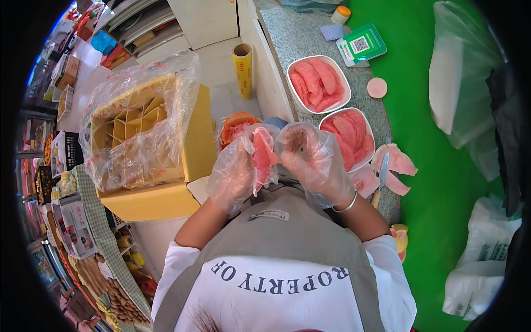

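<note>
My left hand (228,172), in a clear plastic glove, holds a peeled pink pomelo segment (262,157) upright in front of the apron. Close beside it is my right hand (326,172), gloved too, with its fingers curled in and the thumb pointing toward the segment. Whatever those right fingers pinch is hidden by the crinkled glove. To the right, two white plastic tubs (347,98) (372,133) hold peeled pink pomelo pieces. Pomelo peel (402,161) lies on the grey stone counter beside the nearer tub, with a knife (383,172) across it.
An orange-rimmed bin (225,131) with pink scraps sits beyond my hands. At the left stands a divided cardboard box (198,138) draped in clear plastic. A yellow roll (243,77) stands behind it. On the counter are a green code sign (371,41) and an orange-lidded jar (341,15).
</note>
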Motion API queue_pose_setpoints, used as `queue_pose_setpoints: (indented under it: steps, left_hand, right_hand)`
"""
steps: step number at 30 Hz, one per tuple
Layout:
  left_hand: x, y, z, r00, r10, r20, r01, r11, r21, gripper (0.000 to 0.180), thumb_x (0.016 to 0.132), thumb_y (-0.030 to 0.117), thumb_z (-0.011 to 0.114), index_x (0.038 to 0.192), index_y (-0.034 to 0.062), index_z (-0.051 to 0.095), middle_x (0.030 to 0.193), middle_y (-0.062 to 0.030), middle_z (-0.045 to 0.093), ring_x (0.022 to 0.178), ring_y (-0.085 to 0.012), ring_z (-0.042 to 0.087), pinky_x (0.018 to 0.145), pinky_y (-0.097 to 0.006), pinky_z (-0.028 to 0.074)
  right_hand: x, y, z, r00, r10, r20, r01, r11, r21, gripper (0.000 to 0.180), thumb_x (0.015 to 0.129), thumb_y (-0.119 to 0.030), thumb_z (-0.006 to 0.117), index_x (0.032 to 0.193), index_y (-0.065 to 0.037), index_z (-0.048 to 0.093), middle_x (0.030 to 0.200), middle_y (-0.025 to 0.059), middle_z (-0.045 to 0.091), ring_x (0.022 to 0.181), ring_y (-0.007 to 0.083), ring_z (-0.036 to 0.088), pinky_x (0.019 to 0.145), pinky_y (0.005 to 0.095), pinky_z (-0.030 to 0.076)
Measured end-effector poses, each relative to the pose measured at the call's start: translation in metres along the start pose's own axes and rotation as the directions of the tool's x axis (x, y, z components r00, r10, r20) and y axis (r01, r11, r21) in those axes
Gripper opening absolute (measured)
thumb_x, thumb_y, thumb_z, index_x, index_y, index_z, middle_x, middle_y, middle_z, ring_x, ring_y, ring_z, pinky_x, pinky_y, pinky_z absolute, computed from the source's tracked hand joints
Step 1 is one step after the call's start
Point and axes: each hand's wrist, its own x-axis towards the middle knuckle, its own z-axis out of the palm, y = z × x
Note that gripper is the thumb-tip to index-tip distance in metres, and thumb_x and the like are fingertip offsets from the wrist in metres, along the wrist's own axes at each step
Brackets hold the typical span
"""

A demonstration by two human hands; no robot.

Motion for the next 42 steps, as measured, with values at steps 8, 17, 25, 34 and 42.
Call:
queue_pose_setpoints:
  steps: [8, 17, 25, 34, 42]
  left_hand:
    - [0.002, 0.014, 0.01, 0.986, 0.134, 0.103, -0.166, 0.889, 0.427, 0.055, 0.102, 0.054, 0.044, 0.127, 0.0058, 0.053, 0.109, -0.0118, 0.061, 0.1, -0.0225, 0.059, 0.089, -0.036, 0.047]
    - [0.0, 0.026, 0.003, 0.994, 0.025, 0.109, -0.081, 0.832, 0.549, 0.052, 0.099, 0.05, 0.054, 0.123, 0.0039, 0.057, 0.098, -0.0062, 0.061, 0.08, -0.0152, 0.057, 0.07, -0.028, 0.046]
    - [-0.003, 0.035, 0.011, 0.97, 0.2, 0.135, -0.241, 0.842, 0.482, 0.044, 0.103, 0.043, 0.052, 0.118, 0.0023, 0.058, 0.101, -0.0083, 0.063, 0.09, -0.0162, 0.058, 0.08, -0.03, 0.049]
    - [-0.005, 0.005, -0.002, 0.976, 0.215, 0.015, -0.211, 0.937, 0.277, 0.05, 0.104, 0.048, 0.046, 0.123, 0.0024, 0.056, 0.109, -0.0063, 0.063, 0.099, -0.0144, 0.06, 0.088, -0.03, 0.05]
    - [0.001, -0.018, -0.026, 0.989, 0.133, -0.066, -0.112, 0.96, 0.255, 0.048, 0.108, 0.042, 0.039, 0.126, 0.0014, 0.055, 0.115, -0.0085, 0.062, 0.103, -0.0186, 0.06, 0.093, -0.032, 0.049]
  right_hand:
    - [0.012, -0.007, 0.004, 0.968, -0.239, 0.075, 0.248, 0.881, -0.402, 0.019, 0.088, -0.018, 0.071, 0.094, -0.003, 0.062, 0.092, 0.0166, 0.065, 0.081, 0.0355, 0.066, 0.071, 0.0433, 0.053]
    - [0.012, -0.005, 0.008, 0.971, -0.238, 0.021, 0.234, 0.926, -0.298, 0.011, 0.09, -0.011, 0.066, 0.088, -0.002, 0.059, 0.086, 0.0174, 0.062, 0.078, 0.0382, 0.063, 0.07, 0.0455, 0.051]
    - [0.01, 0.007, 0.015, 0.993, -0.046, -0.11, 0.036, 0.996, -0.085, 0.01, 0.093, -0.005, 0.059, 0.086, -0.001, 0.054, 0.077, 0.015, 0.061, 0.069, 0.0268, 0.062, 0.063, 0.038, 0.05]
    - [0.009, 0.009, 0.02, 0.993, 0.061, -0.105, -0.042, 0.984, 0.172, 0.013, 0.093, -0.002, 0.056, 0.081, 0.0, 0.051, 0.074, 0.0113, 0.062, 0.062, 0.0148, 0.059, 0.057, 0.0315, 0.05]
    - [-0.001, 0.048, 0.025, 0.981, -0.073, -0.18, 0.045, 0.987, -0.157, 0.007, 0.092, -0.001, 0.059, 0.086, 0.001, 0.056, 0.069, 0.0041, 0.056, 0.061, 0.0085, 0.051, 0.054, 0.0285, 0.045]
